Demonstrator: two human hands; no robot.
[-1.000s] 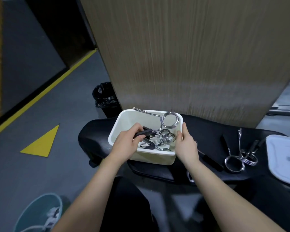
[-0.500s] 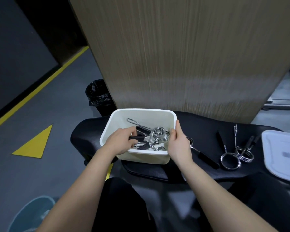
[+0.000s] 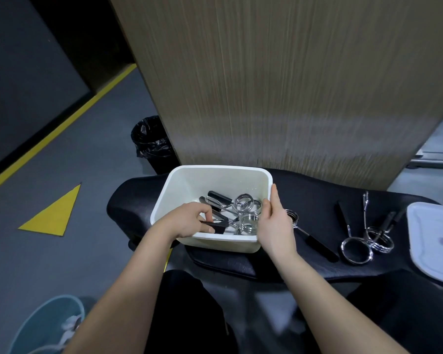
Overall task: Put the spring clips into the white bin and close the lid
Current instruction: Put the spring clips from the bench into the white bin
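The clip has sunk into the white bin; left hand pinches its handle.

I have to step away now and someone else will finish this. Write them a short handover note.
Left hand: inside the white bin, fingers on a clip's black handle.
Right hand: gripping the bin's right rim.
Done: several spring clips lie in the bin.
Left: one clip on the black bench pad beside the bin, more clips further right; then fit the lid, lying at far right.
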